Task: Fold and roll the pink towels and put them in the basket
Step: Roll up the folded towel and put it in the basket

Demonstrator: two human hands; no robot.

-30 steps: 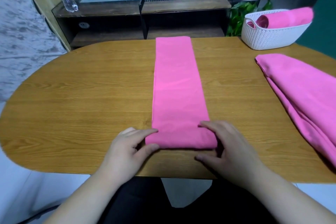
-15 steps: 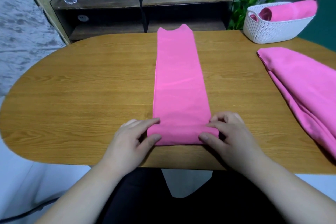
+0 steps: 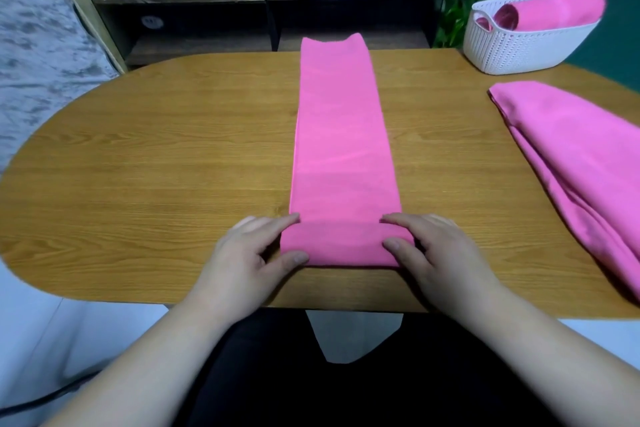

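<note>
A pink towel [image 3: 341, 149], folded into a long narrow strip, is laid flat down the middle of the table [image 3: 173, 166], its near end turned over into a short roll. A second pink towel [image 3: 571, 156] is heaped loosely at the right edge, and a rolled towel [image 3: 554, 12] is propped slantwise in the white woven basket [image 3: 519, 48] at the far right corner.
</note>
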